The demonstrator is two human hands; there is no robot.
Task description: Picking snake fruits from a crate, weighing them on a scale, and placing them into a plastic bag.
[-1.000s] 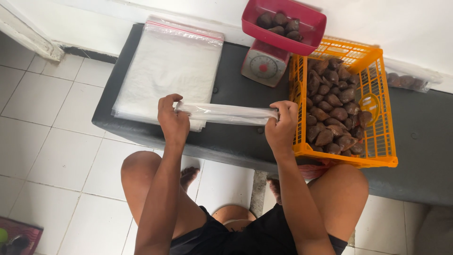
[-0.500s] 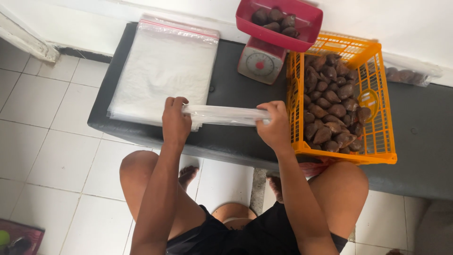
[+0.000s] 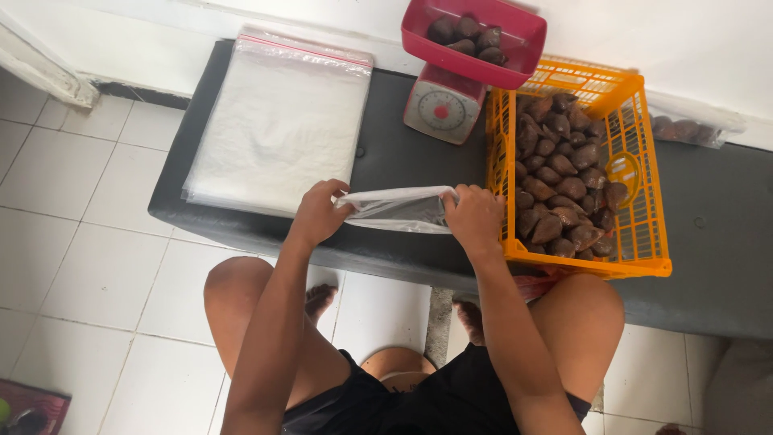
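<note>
- Gripping a clear, empty plastic bag [image 3: 398,209], left hand [image 3: 318,213] and right hand [image 3: 475,217] pinch its mouth over the dark worktop [image 3: 386,157].
- Brown scaly fruits [image 3: 555,181] fill the orange wire basket [image 3: 644,161] right; none bagged.

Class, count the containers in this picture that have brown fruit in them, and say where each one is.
3: the orange basket beside the right hand, the red tray on the scale, and a clear bag behind the basket. More may be hidden.

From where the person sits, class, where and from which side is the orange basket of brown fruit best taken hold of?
Probably by the rim of the orange basket, one hand on each long side, from above. The open mesh walls and stiff top edge offer a firm grip; the fruit fills the inside, and the red scale pan overhangs the far left corner, so the near end is freer.
</note>
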